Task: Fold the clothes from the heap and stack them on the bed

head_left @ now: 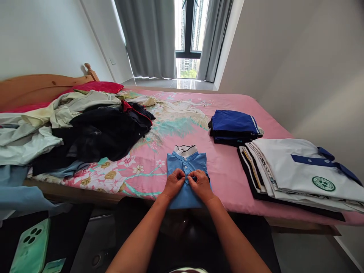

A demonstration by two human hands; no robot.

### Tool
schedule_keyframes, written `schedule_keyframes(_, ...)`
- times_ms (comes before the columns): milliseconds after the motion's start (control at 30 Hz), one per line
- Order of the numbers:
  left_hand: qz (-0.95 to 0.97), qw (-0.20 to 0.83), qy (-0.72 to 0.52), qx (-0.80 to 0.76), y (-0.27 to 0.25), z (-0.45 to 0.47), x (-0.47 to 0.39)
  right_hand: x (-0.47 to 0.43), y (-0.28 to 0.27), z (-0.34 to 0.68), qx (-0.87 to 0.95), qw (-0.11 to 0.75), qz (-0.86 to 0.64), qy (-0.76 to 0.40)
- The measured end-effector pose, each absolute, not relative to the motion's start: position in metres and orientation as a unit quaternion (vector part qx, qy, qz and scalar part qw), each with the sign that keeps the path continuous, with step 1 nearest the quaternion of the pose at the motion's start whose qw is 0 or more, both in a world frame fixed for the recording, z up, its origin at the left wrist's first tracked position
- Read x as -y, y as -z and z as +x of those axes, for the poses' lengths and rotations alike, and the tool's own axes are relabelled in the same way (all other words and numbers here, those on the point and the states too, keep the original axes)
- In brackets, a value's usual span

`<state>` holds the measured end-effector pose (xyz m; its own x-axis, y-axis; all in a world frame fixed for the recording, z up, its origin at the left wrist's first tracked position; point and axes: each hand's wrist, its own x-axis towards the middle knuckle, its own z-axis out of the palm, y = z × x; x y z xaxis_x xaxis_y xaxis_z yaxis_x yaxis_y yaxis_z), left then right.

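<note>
Grey curtains (148, 38) flank a window (188, 34) beyond the bed (224, 170), whose sheet is pink and flowered, as the head view shows. At its near edge, centred before the person, the blue shirt (184, 199) lies front up, its long axis running from the person towards the window, white collar (186, 152) pointing away and hem end near. Left hand (174, 184) and right hand (201, 185) meet over its buttoned front, thumbs and forefingers pinched closed on the cloth. Dark and pale clothes (113, 131) heap to the left; folded shorts (234, 122) and a shirt stack (295, 167) sit to the right.
</note>
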<state>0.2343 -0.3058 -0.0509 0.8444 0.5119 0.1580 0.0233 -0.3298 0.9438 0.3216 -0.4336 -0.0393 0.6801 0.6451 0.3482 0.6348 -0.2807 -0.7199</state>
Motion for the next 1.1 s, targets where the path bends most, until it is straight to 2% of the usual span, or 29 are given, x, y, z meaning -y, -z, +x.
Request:
schedule_keyframes(667,0.762,0.589,-0.218,-0.157,0.0571,0.2357,0.3034,0.4377,0.0473,0.3251,0.411,0.474,-0.779,-0.020)
schedule_keyframes(1100,0.752,0.607,-0.206,-0.154,0.0519,0.2353,0.3032,0.4314,0.0468,0.3311,0.440,0.374,-0.816,-0.030)
